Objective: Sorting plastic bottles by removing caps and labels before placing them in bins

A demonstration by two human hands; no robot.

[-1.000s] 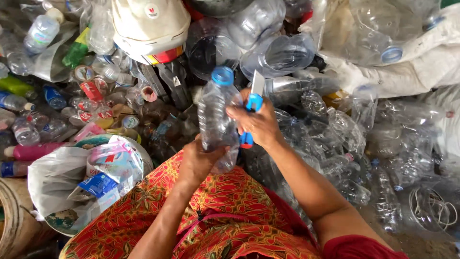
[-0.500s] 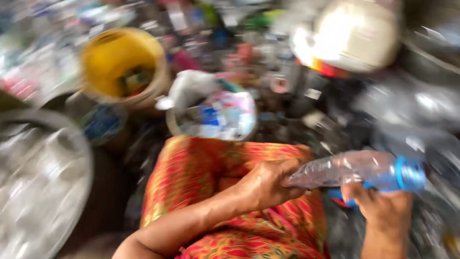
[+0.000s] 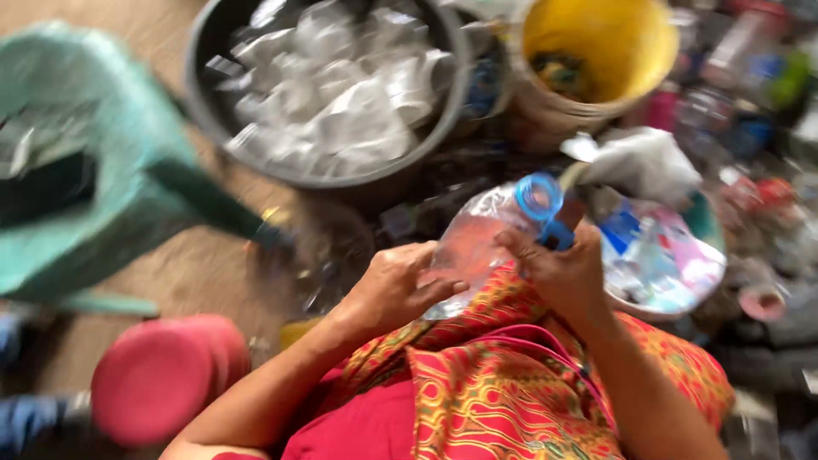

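The clear plastic bottle with its blue cap lies tilted across my lap, over my orange patterned cloth. My left hand wraps its lower body. My right hand's grip closes round the neck, also pinching a blue-handled tool. Beyond stand a grey tub of crushed plastic and a yellow bucket.

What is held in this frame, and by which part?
A clear plastic bottle with a blue cap. The left hand holds its lower body; the right hand holds it near the neck, just below the cap, along with something blue, too blurred to identify.
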